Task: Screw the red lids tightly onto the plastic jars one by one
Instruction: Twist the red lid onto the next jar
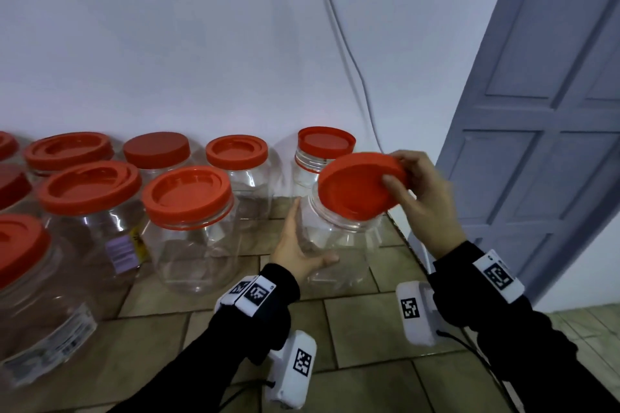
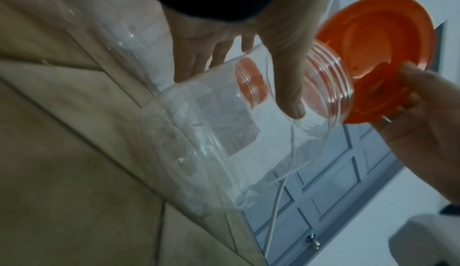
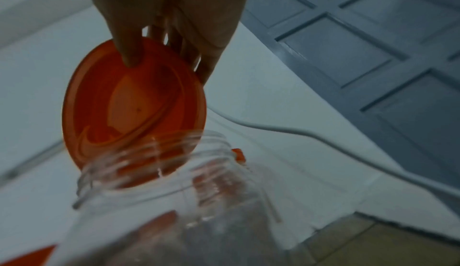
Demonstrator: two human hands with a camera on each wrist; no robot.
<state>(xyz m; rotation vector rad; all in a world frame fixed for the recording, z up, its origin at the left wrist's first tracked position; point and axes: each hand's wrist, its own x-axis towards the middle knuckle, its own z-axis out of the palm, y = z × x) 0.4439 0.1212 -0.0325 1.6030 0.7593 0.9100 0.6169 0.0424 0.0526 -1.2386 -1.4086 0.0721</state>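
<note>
Two hands work at a tiled table: the left hand (image 1: pixel 295 250) grips a clear jar (image 1: pixel 339 245) (near the table's right edge) while the right hand (image 1: pixel 424 198) pinches a red lid (image 1: pixel 355 186), tilted over its open mouth.

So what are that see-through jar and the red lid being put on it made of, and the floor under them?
Jar: looks like thin clear plastic, glossy; the tiles show through it and moulded threads ring its neck.
Red lid: seemingly opaque moulded plastic, smooth and slightly satin, with raised rings inside.
Floor: apparently matte beige ceramic or stone tile, with dark grout lines.
</note>
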